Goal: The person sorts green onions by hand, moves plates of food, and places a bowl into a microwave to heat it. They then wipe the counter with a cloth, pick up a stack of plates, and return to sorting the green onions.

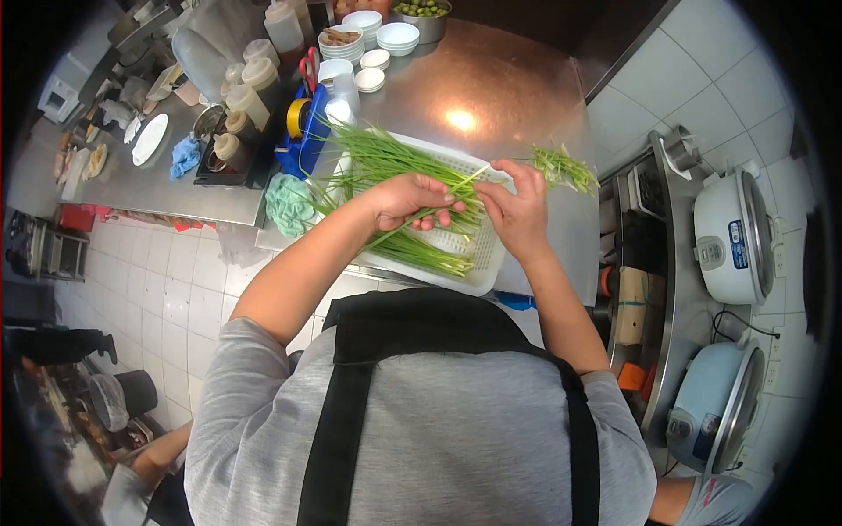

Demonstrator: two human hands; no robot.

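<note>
A white perforated basket (491, 263) stands on the steel counter in front of me, with long green stalks (377, 153) lying across it. Above the basket, my left hand (414, 202) is closed around a few of the stalks. My right hand (517, 206) is at the pale ends of these stalks, its thumb and fingers pinched together at a thin pale tip. A small pile of green trimmings (561, 167) lies on the counter to the right of the basket.
Left of the basket are a crumpled green cloth (291, 204), a blue tape dispenser (303, 140) and squeeze bottles (248, 105). White bowls (397, 37) stand behind it. Rice cookers (732, 237) line the right side. Parts of other people (162, 451) show at both lower edges.
</note>
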